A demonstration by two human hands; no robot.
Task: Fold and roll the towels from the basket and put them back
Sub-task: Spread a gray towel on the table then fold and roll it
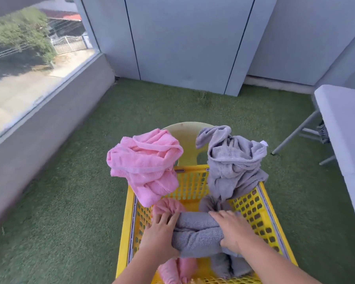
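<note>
left hand (pixel 162 235), right hand (pixel 233 230) on towel (pixel 197 229)

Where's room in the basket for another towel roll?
Bare floor shows by the yellow plastic basket's far wall, between the crumpled pink towel and crumpled grey towel. Nearer is crowded: left hand and right hand hold a rolled grey towel.

We see green artificial turf (pixel 70 181) covering the floor, with a pale yellow plastic chair (pixel 185 134) standing on it mid-frame and a white folding table (pixel 346 130) at the right edge, its grey legs (pixel 295 132) angled down to the turf. Along the left we note a large window (pixel 29 83) above a grey ledge (pixel 45 130), with a tree (pixel 19 31), a white fence (pixel 69 44) and sunlit pavement (pixel 14 93) outside. Grey wall panels (pixel 182 37) close off the back.
</note>
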